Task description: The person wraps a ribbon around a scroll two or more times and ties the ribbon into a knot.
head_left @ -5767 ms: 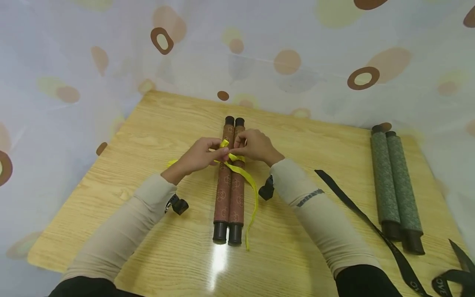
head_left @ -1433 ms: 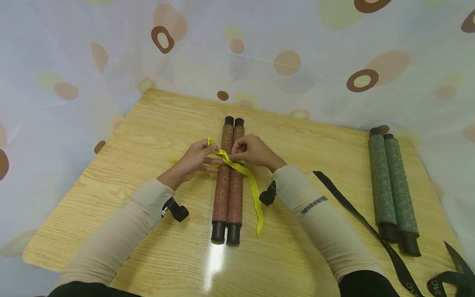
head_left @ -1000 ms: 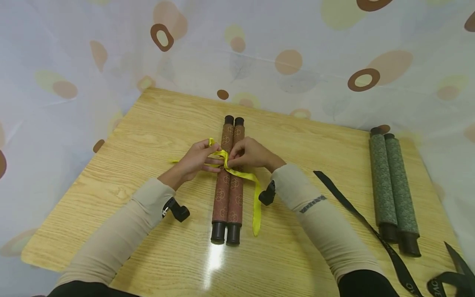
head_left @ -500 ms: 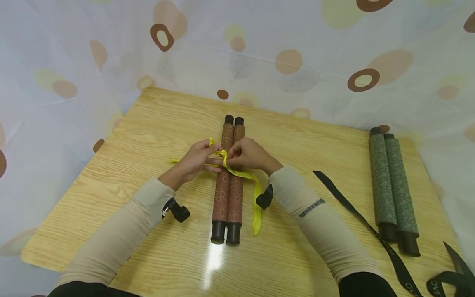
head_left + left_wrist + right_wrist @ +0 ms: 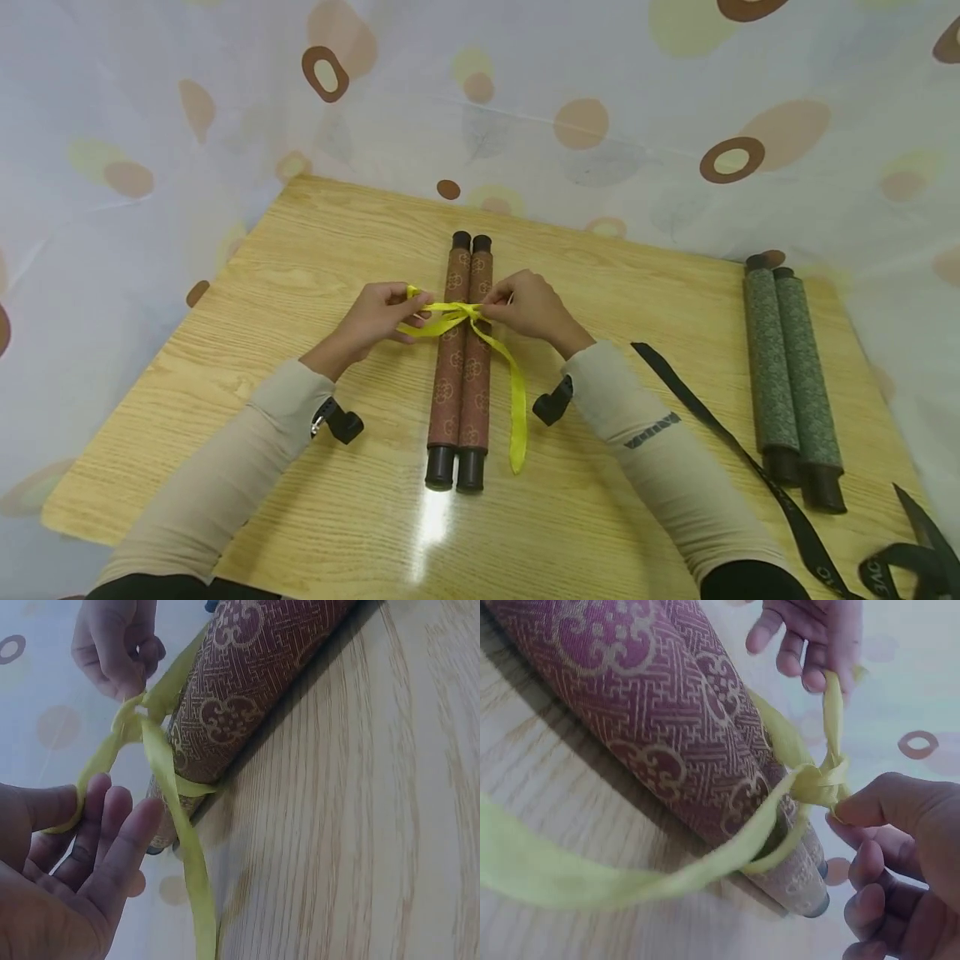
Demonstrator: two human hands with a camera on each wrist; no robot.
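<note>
The left hand (image 5: 375,317) pinches the yellow ribbon (image 5: 517,408) between thumb and forefinger, its other fingers partly spread, so the grip is small and, I judge, meant for fine control rather than force. The right hand (image 5: 534,304) is likewise clamped on the ribbon, thumb and forefinger nipping it right beside the knot (image 5: 821,784) – presumably because a hold that close steadies the crossing while the other end takes tension. Between the hands the upper strand runs fairly straight, which suggests a light pull from both sides.

The knot sits over the two reddish-brown rolls (image 5: 474,392), roughly midway along them, where a single band can probably gather both without either end splaying. They lie side by side on the table (image 5: 322,517), long axis pointing away from the person, so the ribbon crosses them and each hand has its own side to work from. One loose tail curves down to the right of the rolls and rests on the wood; another strand runs from the knot past the left fingers.

Farther right, well apart from the hands, two green rolls (image 5: 772,358) lie together with a black ribbon (image 5: 802,525) trailing beside them – out of the way of both arms, it seems. Behind the table hangs a spotted cloth (image 5: 645,192)
</note>
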